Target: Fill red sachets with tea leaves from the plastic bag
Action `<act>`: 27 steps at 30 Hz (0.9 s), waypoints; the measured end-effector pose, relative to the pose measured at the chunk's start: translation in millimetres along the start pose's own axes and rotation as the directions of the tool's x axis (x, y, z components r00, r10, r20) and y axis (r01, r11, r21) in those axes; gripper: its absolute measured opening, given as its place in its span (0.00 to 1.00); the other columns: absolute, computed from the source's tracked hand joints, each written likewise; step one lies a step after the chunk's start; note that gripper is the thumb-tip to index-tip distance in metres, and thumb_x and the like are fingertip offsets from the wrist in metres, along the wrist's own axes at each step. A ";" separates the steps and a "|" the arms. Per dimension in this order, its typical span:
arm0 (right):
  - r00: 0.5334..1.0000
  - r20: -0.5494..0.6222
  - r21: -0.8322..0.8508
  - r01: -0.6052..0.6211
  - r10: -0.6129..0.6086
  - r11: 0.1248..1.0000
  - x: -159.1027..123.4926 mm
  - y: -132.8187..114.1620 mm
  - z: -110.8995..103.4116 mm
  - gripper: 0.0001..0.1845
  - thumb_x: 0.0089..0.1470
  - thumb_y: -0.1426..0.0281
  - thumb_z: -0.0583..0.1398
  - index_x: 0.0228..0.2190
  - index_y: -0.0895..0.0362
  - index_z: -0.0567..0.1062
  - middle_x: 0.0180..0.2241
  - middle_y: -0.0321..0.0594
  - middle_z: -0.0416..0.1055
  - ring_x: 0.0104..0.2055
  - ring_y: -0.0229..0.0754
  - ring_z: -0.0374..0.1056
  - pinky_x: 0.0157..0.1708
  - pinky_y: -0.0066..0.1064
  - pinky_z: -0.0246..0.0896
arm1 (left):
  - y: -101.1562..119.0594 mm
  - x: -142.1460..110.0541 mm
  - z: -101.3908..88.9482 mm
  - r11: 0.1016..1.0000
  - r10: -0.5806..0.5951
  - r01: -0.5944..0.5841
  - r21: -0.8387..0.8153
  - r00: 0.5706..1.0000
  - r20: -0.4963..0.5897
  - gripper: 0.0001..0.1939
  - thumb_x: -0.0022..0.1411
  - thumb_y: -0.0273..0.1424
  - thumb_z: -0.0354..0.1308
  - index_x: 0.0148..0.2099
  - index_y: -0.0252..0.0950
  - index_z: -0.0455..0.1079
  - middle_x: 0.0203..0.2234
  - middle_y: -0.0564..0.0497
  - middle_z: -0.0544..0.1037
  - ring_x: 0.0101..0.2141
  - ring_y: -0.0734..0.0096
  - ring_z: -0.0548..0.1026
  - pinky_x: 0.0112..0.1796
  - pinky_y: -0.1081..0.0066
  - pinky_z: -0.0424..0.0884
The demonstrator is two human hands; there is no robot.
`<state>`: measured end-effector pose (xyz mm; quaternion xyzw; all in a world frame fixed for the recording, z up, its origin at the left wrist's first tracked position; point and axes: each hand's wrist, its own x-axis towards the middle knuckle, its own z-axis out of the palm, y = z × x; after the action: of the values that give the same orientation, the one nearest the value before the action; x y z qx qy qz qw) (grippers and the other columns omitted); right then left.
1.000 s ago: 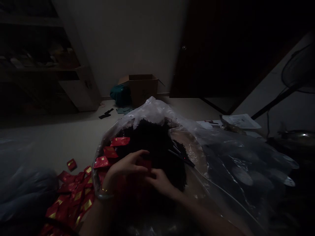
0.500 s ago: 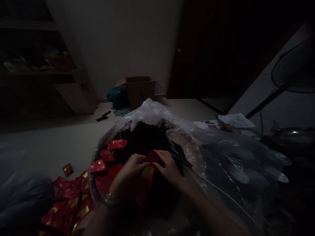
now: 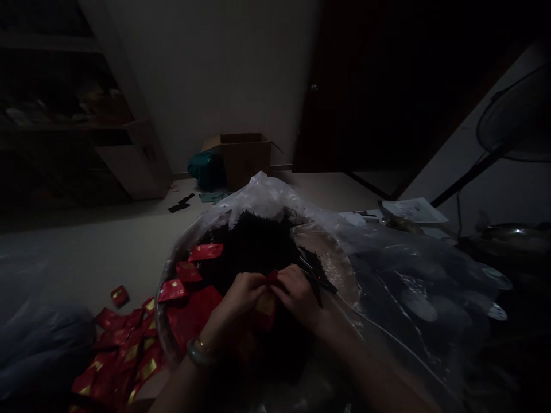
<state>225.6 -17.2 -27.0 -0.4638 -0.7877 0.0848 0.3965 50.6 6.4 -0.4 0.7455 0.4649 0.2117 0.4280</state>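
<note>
In the dim light my left hand (image 3: 239,298) and my right hand (image 3: 297,295) meet over a heap of dark loose material (image 3: 253,246) inside a big clear plastic bag (image 3: 267,195). Both pinch the top of one small red packet with a gold label (image 3: 266,303), fingers closed on it. Three red packets (image 3: 206,251) lie on the left edge of the dark heap. A bracelet sits on my left wrist. A thin dark tool (image 3: 316,275) lies just right of my right hand.
A pile of red gold-labelled packets (image 3: 124,355) covers the floor at lower left. An open cardboard box (image 3: 243,152) stands by the far wall near a shelf unit (image 3: 133,155). Papers (image 3: 413,209) and a standing fan (image 3: 516,123) are on the right.
My hands have risen from low on the heap and closed together on the red packet. The view has shifted slightly.
</note>
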 end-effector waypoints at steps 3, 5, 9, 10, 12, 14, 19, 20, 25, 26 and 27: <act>0.987 0.076 0.038 -0.144 0.141 0.989 3.7 -2.0 -4.7 0.08 0.56 0.67 0.59 0.27 0.56 0.74 0.27 0.40 0.71 0.34 0.44 0.63 0.37 0.36 0.60 | 3.8 -0.9 1.8 1.000 0.010 -0.010 -0.018 1.000 -0.023 0.13 0.58 0.32 0.51 0.37 0.33 0.76 0.30 0.49 0.80 0.33 0.66 0.74 0.32 0.74 0.66; 0.958 0.087 0.068 -0.278 0.272 0.958 7.2 -2.7 -10.4 0.07 0.54 0.66 0.60 0.26 0.55 0.74 0.27 0.39 0.70 0.35 0.44 0.63 0.38 0.36 0.60 | 5.7 -1.5 0.3 0.999 0.015 -0.017 -0.037 0.999 -0.049 0.15 0.59 0.34 0.53 0.44 0.34 0.75 0.35 0.48 0.81 0.35 0.65 0.75 0.34 0.73 0.67; 0.903 0.100 0.307 -0.427 0.417 0.851 14.0 -2.3 -20.2 0.10 0.54 0.63 0.58 0.30 0.56 0.74 0.30 0.40 0.71 0.35 0.43 0.65 0.37 0.34 0.61 | 2.9 -2.6 -4.4 0.999 0.008 -0.004 0.044 0.996 -0.093 0.17 0.60 0.39 0.54 0.46 0.36 0.74 0.34 0.49 0.81 0.33 0.67 0.75 0.33 0.73 0.67; 0.886 0.147 0.391 -0.461 0.440 0.797 15.1 -1.9 -21.6 0.11 0.54 0.62 0.58 0.31 0.56 0.75 0.30 0.40 0.72 0.34 0.43 0.66 0.36 0.34 0.61 | 0.8 -2.7 -5.2 0.998 0.016 -0.010 0.069 0.995 -0.097 0.17 0.61 0.40 0.53 0.43 0.35 0.75 0.31 0.49 0.81 0.31 0.68 0.75 0.32 0.74 0.67; 0.846 0.294 0.527 -0.532 0.445 0.663 16.5 -0.2 -23.8 0.15 0.50 0.59 0.61 0.34 0.58 0.76 0.31 0.39 0.74 0.33 0.42 0.68 0.34 0.33 0.62 | -4.1 -2.6 -6.2 0.992 0.058 -0.045 0.116 0.992 -0.110 0.18 0.62 0.42 0.52 0.38 0.33 0.75 0.26 0.50 0.79 0.27 0.71 0.72 0.29 0.75 0.65; 0.807 0.445 0.586 -0.591 0.388 0.554 16.5 2.6 -24.7 0.19 0.45 0.57 0.65 0.34 0.59 0.77 0.32 0.39 0.76 0.34 0.43 0.69 0.36 0.34 0.63 | -8.4 -2.1 -6.4 0.977 0.127 -0.105 0.184 0.986 -0.109 0.18 0.63 0.42 0.51 0.37 0.34 0.75 0.25 0.50 0.78 0.26 0.73 0.71 0.29 0.75 0.64; 0.731 0.550 0.572 -0.683 0.404 0.455 15.2 10.8 -16.4 0.23 0.44 0.51 0.64 0.27 0.60 0.78 0.25 0.36 0.75 0.29 0.41 0.68 0.33 0.33 0.62 | -8.1 0.0 -0.3 0.825 0.276 -0.181 0.535 0.956 -0.101 0.17 0.61 0.44 0.55 0.44 0.38 0.74 0.31 0.47 0.79 0.32 0.67 0.73 0.34 0.71 0.65; 0.737 0.518 0.579 -0.676 0.434 0.456 15.4 11.5 -13.6 0.23 0.44 0.50 0.63 0.26 0.60 0.78 0.24 0.35 0.74 0.28 0.40 0.67 0.32 0.32 0.61 | -6.5 0.1 2.3 0.775 0.311 -0.176 0.607 0.942 -0.123 0.21 0.58 0.45 0.59 0.48 0.38 0.72 0.34 0.45 0.79 0.35 0.63 0.73 0.35 0.69 0.65; 0.776 0.450 0.615 -0.629 0.443 0.475 16.0 6.6 -8.3 0.24 0.44 0.49 0.63 0.23 0.59 0.76 0.22 0.34 0.71 0.27 0.38 0.65 0.32 0.31 0.59 | -2.5 -1.3 15.4 0.604 0.425 -0.138 0.785 0.889 -0.171 0.24 0.57 0.38 0.61 0.56 0.41 0.67 0.39 0.45 0.78 0.37 0.60 0.71 0.35 0.65 0.63; 0.773 0.487 0.619 -0.634 0.407 0.464 15.5 4.6 -9.3 0.23 0.45 0.50 0.63 0.24 0.59 0.76 0.23 0.34 0.71 0.28 0.38 0.65 0.33 0.31 0.59 | -3.2 -1.4 17.1 0.599 0.435 -0.145 0.787 0.885 -0.168 0.20 0.60 0.36 0.58 0.55 0.41 0.68 0.37 0.46 0.78 0.35 0.62 0.71 0.34 0.65 0.62; 0.764 0.529 0.620 -0.645 0.368 0.447 15.0 2.8 -10.6 0.23 0.46 0.50 0.62 0.25 0.60 0.76 0.24 0.34 0.71 0.29 0.39 0.65 0.34 0.31 0.59 | -4.1 -1.3 18.4 0.600 0.445 -0.160 0.784 0.881 -0.161 0.18 0.61 0.34 0.57 0.54 0.40 0.69 0.35 0.47 0.78 0.33 0.64 0.71 0.33 0.66 0.62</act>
<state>231.1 -6.2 -13.0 -0.4422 -0.5445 0.6041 0.3781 61.0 -2.0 -13.7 0.8744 0.4409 0.1964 -0.0490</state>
